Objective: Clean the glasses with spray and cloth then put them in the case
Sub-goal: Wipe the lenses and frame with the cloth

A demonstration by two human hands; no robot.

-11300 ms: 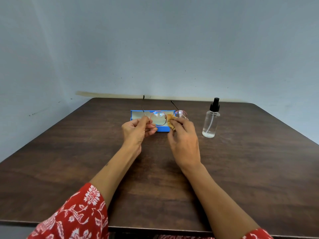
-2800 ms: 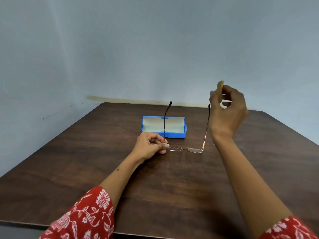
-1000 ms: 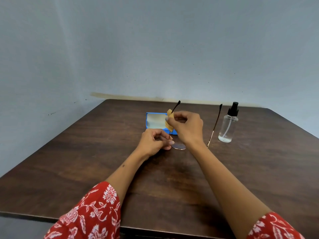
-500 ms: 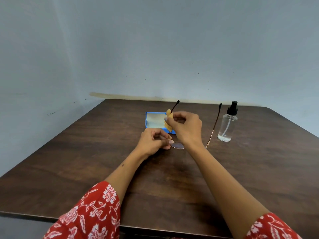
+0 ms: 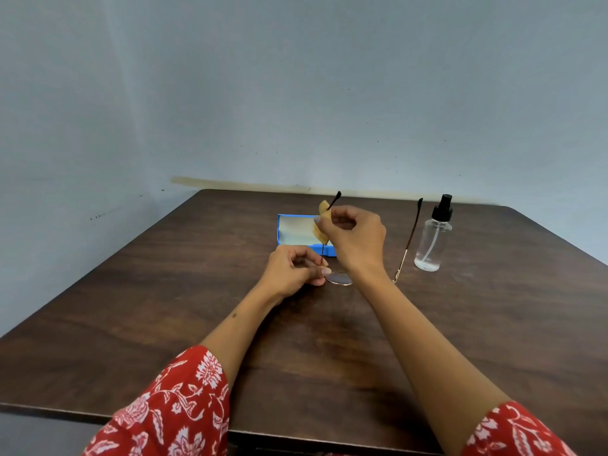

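Note:
Thin gold-rimmed glasses (image 5: 339, 278) lie lens-down on the table with both temple arms pointing up. My left hand (image 5: 292, 271) pinches the frame at the left hinge. My right hand (image 5: 353, 238) pinches a small yellow cloth (image 5: 320, 225) around the left temple arm, near its black tip. The right temple arm (image 5: 411, 236) stands free beside my right wrist. An open blue case (image 5: 289, 233) with a pale lining lies just behind my hands. A clear spray bottle (image 5: 432, 238) with a black pump stands upright to the right.
The dark wooden table (image 5: 197, 307) meets a pale blue wall at the back and on the left. My red floral sleeves show at the bottom edge.
Since the earliest frame the glasses came down from being held up to resting on the table. Over the last second my right hand slid the cloth slightly up the left temple arm.

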